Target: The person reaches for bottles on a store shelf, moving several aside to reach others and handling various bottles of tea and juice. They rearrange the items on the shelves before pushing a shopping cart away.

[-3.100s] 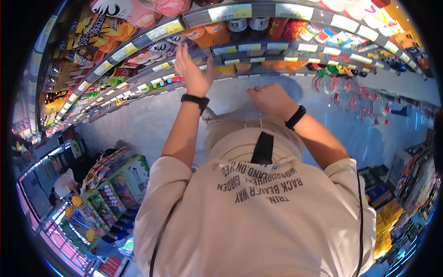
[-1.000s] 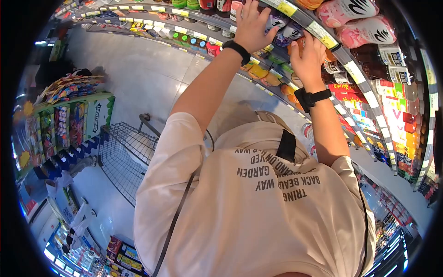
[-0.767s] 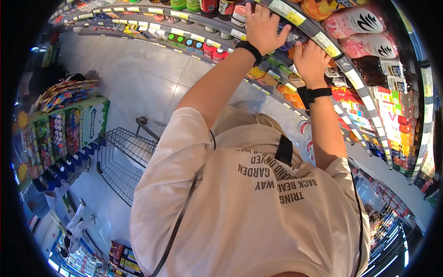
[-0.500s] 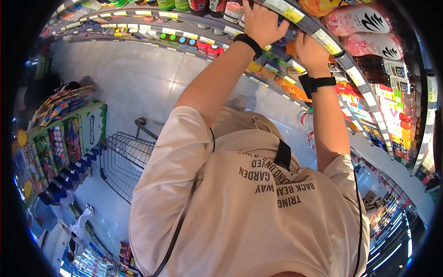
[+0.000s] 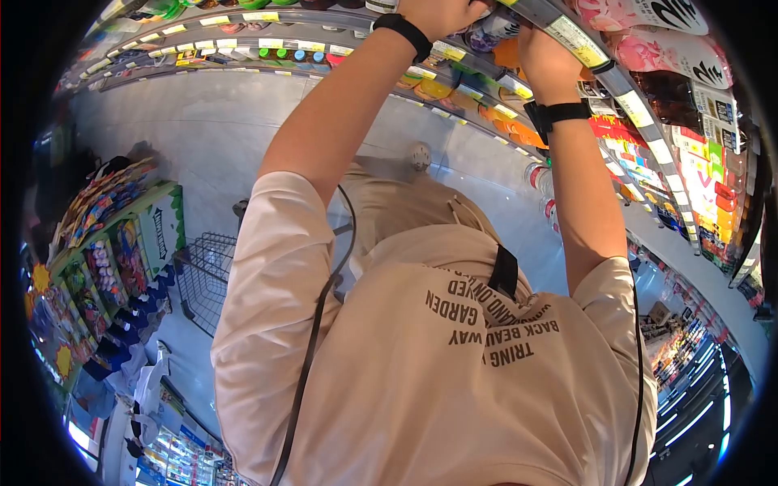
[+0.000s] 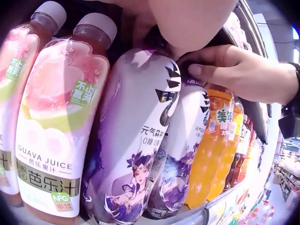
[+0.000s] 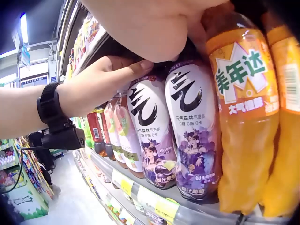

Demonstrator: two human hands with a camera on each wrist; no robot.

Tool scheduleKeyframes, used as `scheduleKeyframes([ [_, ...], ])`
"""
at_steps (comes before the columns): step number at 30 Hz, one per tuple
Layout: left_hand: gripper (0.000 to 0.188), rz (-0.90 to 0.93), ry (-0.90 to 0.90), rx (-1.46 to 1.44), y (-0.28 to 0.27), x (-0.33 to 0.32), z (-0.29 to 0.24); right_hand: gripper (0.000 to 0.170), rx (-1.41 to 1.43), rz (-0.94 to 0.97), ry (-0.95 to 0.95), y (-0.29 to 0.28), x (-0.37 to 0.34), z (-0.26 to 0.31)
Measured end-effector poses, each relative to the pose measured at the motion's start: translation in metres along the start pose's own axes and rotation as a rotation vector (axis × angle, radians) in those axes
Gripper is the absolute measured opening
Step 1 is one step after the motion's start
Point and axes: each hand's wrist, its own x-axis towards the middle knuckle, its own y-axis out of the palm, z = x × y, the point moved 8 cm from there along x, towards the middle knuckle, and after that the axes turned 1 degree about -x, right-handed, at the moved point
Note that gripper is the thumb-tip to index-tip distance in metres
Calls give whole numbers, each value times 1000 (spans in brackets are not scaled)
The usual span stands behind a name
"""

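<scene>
Purple bottles point(image 7: 194, 136), two: on shelf point(image 7: 192, 213), none lifted; left hand point(image 7: 112, 72), right hand point(image 6: 229, 70) at tops, grip unclear.

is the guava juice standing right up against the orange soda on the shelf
No, in the left wrist view two purple-and-white bottles stand between the guava juice and the orange soda.
</scene>
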Motion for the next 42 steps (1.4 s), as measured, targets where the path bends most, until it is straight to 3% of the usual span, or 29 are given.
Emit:
scheduleKeyframes([
  [2,41,0,56,-21,1,3,-1,42,-7,39,52,14,-2,-9],
  [5,34,68,24,-16,6,5,6,38,-40,138,98,19,-1,-10],
  [8,30,93,39,-174,4,9,8,23,-231,-176,-213,41,-8,-27],
  [11,26,140,3,-123,4,8,13,22,-194,-215,-277,34,-10,-22],
  [14,28,215,-2,-111,12,8,21,23,-176,-54,-195,51,-9,-37],
  [17,33,326,-35,-112,21,5,33,21,-157,-47,-198,49,-9,-35],
  [20,35,496,-113,-125,19,6,35,20,-89,-199,-305,34,-16,-26],
  [23,35,584,-305,-295,-1,8,27,20,-72,-121,-294,40,-19,-33],
  [26,32,610,-358,-360,16,7,42,22,-33,-33,-290,36,-13,-33],
  [32,31,524,-110,-116,-4,15,17,24,-38,-84,-256,30,-13,-28],
  [42,36,498,-43,-15,6,13,23,26,-32,-59,-256,24,-11,-22],
])
